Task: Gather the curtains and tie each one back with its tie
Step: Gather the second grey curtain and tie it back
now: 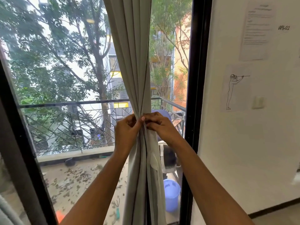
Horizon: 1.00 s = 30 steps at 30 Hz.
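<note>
Our left hand [126,132] and right hand [160,126] grip the curtain [134,62] from both sides, meeting at its front. Left of the curtain we have wide free room before the glass [65,78]. To the right, the black frame [196,78] and the wall [243,151] stand near; only a narrow gap lies there. Our forearms [100,184] occupy the space below the hands.

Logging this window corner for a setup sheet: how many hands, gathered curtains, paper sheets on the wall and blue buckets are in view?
Hands: 2, left hand, right hand
Gathered curtain: 1
Paper sheets: 2, text sheet, drawing sheet
Blue bucket: 1
Total: 6
</note>
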Tool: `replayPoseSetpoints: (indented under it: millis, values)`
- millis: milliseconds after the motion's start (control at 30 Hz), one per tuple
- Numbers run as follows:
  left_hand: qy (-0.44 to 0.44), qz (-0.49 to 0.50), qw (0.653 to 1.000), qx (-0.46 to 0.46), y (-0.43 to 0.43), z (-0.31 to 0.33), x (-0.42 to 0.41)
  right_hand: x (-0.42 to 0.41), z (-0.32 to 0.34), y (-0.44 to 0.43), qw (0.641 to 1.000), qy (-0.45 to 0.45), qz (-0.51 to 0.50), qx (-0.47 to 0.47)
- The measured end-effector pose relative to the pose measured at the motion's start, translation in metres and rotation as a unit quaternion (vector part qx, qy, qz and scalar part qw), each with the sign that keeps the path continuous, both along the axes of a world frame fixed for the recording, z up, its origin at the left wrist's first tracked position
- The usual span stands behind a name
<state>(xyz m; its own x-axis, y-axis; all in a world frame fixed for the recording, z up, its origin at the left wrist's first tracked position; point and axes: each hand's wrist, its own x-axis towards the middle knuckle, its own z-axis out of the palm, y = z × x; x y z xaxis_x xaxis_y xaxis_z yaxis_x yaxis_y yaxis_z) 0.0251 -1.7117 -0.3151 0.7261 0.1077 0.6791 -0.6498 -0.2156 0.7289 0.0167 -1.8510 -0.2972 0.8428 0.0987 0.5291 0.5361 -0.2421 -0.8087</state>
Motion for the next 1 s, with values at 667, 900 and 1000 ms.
replayPoseSetpoints:
  millis: [667,900,1000]
  values:
    - [-0.017,0.195,0.971,0.140,-0.006,-0.026,0.006,-0.004,-0.033,-0.014,1.000,0.016,0.020,0.012]
    - [-0.030,0.145,0.982,0.117,-0.012,-0.037,0.004,-0.017,-0.083,-0.019,0.974,0.158,-0.048,-0.156]
    - [-0.033,0.144,0.982,0.121,-0.010,-0.037,0.006,-0.020,-0.079,-0.026,0.964,0.170,-0.008,-0.203]
